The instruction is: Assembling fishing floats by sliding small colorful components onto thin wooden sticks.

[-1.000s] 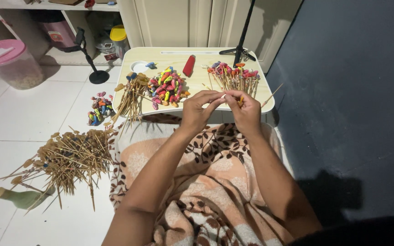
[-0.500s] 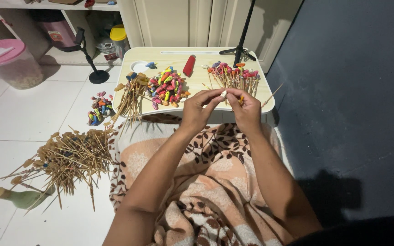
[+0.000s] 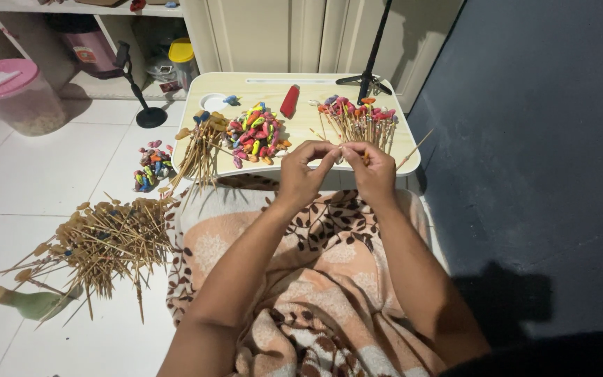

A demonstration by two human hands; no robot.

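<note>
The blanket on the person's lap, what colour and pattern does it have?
The blanket is peach and cream with dark brown leaf sprigs; the head view shows it.

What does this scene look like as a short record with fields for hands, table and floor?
Left hand: fingertips pinch a small pale piece over the near table edge
Right hand: holds a thin wooden stick
Table: pile of coloured balloons, bare sticks, finished balloon sticks, red tool
Floor: heap of sticks, green bottle
Lap: floral blanket
</note>
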